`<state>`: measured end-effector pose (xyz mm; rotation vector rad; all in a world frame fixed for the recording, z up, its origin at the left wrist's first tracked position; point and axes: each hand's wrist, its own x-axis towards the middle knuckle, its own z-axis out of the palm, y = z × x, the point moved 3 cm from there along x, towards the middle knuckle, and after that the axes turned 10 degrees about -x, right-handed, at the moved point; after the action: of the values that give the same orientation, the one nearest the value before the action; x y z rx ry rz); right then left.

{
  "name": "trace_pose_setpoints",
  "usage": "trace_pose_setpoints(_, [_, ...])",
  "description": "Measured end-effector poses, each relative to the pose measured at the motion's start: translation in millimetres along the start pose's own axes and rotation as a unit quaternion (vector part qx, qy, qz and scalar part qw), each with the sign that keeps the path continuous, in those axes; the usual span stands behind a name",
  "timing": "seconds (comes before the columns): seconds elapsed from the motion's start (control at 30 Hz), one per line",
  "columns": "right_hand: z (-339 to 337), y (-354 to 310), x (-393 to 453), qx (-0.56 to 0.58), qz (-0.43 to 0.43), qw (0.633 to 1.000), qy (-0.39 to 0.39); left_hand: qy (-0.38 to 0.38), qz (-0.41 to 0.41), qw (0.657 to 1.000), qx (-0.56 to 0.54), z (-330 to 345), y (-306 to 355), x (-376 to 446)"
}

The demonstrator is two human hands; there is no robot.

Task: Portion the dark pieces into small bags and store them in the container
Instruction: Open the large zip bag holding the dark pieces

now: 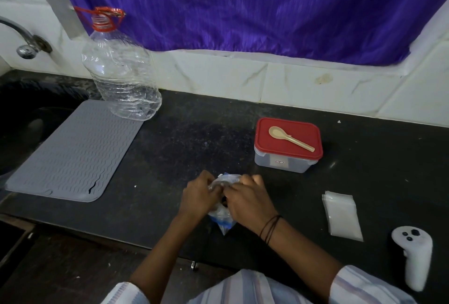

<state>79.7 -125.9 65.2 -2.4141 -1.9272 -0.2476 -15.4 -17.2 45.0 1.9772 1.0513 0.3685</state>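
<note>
A clear plastic bag with blue print (222, 221) lies on the black counter (184, 138) near its front edge; something dark shows inside between my hands. My left hand (199, 194) grips the bag's upper left part, and my right hand (245, 197) pinches its top from the right. Both hands hide most of the bag. A clear container with a red lid (288, 144) stands behind and to the right, lid on, with a beige spoon (290, 138) lying on top. A stack of small clear bags (341, 215) lies flat to the right.
A grey ribbed mat (70, 153) covers the counter's left part beside a dark sink (26, 114). A large clear bottle with a red cap (119, 70) stands at the mat's back corner. A white hand controller (413, 255) lies at the front right. Tiled wall and purple curtain (243, 7) stand behind.
</note>
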Motion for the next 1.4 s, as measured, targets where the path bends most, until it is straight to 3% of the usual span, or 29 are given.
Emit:
trace_pose_setpoints(0.33, [-18, -3, -6, -0.057, 0.023, 0.986, -0.152, 0.080, 0.058, 0.992, 0.074, -5, 10, -3])
trace_pose_setpoints(0.53, [-15, 4, -5, -0.078, 0.008, 0.969, -0.235, 0.025, 0.070, 0.994, 0.085, -2, 5, -2])
trace_pose_setpoints(0.7, [-13, 3, -2, -0.085, -0.029, 0.963, -0.255, -0.021, 0.053, 0.996, 0.068, 0, 11, -2])
trace_pose_setpoints(0.8, [-14, 5, -1, -0.082, 0.002, 0.955, -0.285, -0.029, 0.066, 0.993, 0.095, -4, 12, 2])
trace_pose_setpoints(1.03, [-13, 8, 1, -0.086, -0.010, 0.947, -0.309, -0.074, 0.074, 0.983, 0.149, -4, 11, 4])
trace_pose_setpoints(1.4, [-18, 9, 4, 0.005, -0.037, 0.967, -0.252, -0.083, 0.048, 0.992, 0.081, -9, 15, 7])
